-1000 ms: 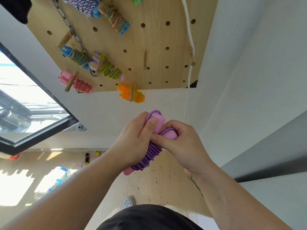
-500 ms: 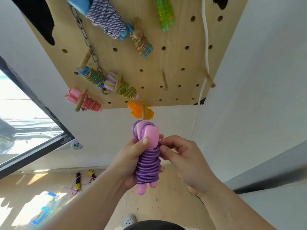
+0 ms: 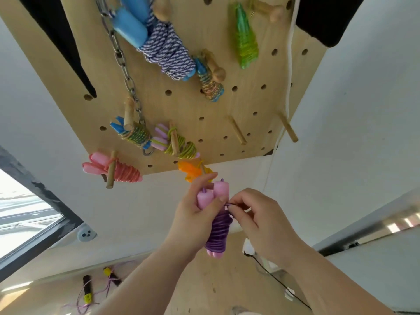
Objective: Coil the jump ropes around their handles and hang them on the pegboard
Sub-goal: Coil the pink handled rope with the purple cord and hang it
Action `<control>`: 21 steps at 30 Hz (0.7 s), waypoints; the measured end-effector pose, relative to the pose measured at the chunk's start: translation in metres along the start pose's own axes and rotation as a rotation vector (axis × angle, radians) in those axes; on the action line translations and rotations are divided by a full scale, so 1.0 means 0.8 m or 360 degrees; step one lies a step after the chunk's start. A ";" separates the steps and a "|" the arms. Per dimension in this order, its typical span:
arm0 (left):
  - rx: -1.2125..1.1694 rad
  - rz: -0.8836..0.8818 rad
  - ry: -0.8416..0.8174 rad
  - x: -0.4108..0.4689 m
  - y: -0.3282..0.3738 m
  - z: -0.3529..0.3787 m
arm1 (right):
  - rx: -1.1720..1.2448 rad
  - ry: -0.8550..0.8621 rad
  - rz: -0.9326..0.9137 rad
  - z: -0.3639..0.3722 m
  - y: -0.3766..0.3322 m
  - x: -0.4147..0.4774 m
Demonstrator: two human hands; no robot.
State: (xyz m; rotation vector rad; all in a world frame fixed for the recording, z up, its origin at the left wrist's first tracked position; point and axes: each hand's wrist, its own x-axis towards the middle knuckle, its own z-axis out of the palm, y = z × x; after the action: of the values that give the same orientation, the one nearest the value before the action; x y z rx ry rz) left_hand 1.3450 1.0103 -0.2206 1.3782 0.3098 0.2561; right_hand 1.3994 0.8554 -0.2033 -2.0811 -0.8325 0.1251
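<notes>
Far left of the left fingers: window (image 3: pixel 22 223). On the floor well below and left of them lies an uncoiled rope with black-and-yellow handles (image 3: pixel 87 289).

Pegboard (image 3: pixel 250 98) is above both hands. Coiled ropes on its pegs, left to right:
- coral-pink rope (image 3: pixel 122 172), up-left of the left fingers
- blue-handled multicolour rope (image 3: pixel 134 134), beside a hanging metal chain (image 3: pixel 122 62)
- blue-and-white braided rope (image 3: pixel 166 51), high up
- lilac-handled yellow-green rope (image 3: pixel 179 146)
- orange rope (image 3: pixel 191 170), just above the left fingertips and partly hidden by them
- small multicolour rope (image 3: pixel 210 85)

Left hand (image 3: pixel 193 221): fingers curled round the purple jump rope (image 3: pixel 219 230), thumb across the front of its two pink handles (image 3: pixel 219 189), index finger up behind them. The handles are side by side and roughly upright. Their tops clear the fingers and their bottom ends poke out under the coil. The rope is wound tightly round the lower part of the handles. The bundle is in the hand, below the board's lower edge, on no peg.

Right hand (image 3: pixel 261 221): thumb and index pinch a thin purple strand at the top of the coil, touching the bundle's right side. The other fingers are loosely curled.

Up-right of the right fingers:
- green rope (image 3: pixel 245 39) on a peg
- two bare pegs (image 3: pixel 237 130) and (image 3: pixel 288 128)
- white cord (image 3: pixel 289 64) hanging down the board's right edge

Below the right fingers, a black cable (image 3: pixel 272 276) runs across the floor.
</notes>
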 end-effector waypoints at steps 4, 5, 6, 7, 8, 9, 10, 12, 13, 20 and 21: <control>0.0242 0.0128 0.0019 0.030 -0.002 0.007 | -0.0021 0.0126 0.0001 -0.012 0.016 0.026; 0.0339 0.0148 0.0008 0.038 -0.005 0.010 | -0.0023 0.0160 0.0005 -0.015 0.021 0.034; 0.0410 0.0170 -0.0004 0.045 -0.007 0.014 | -0.0005 0.0191 0.0018 -0.019 0.027 0.043; 0.0465 0.0199 -0.0008 0.052 -0.008 0.018 | 0.0021 0.0216 0.0032 -0.023 0.033 0.052; 0.0518 0.0230 0.0003 0.060 -0.009 0.022 | 0.0045 0.0232 0.0035 -0.027 0.039 0.060; 0.0556 0.0259 0.0017 0.067 -0.008 0.027 | 0.0073 0.0233 0.0024 -0.031 0.045 0.068; 0.0578 0.0266 0.0043 0.077 -0.009 0.031 | 0.0109 0.0217 0.0002 -0.035 0.051 0.076; 0.0589 0.0229 0.0104 0.095 -0.006 0.038 | 0.0169 0.0162 -0.0067 -0.044 0.062 0.092; 0.0622 0.0207 0.0160 0.103 -0.005 0.042 | 0.0196 0.0144 -0.0093 -0.048 0.067 0.100; 0.1046 0.0450 0.0701 0.143 -0.004 0.078 | 0.0491 0.0032 -0.0191 -0.075 0.107 0.163; 0.1095 0.0502 0.0764 0.146 -0.008 0.083 | 0.0484 0.0031 -0.0217 -0.080 0.110 0.168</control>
State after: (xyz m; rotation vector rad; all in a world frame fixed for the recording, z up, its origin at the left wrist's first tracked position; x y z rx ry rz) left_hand 1.4774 0.9899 -0.2239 2.0419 0.6158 0.8029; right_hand 1.5724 0.8569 -0.2032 -1.7342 -0.8825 0.1471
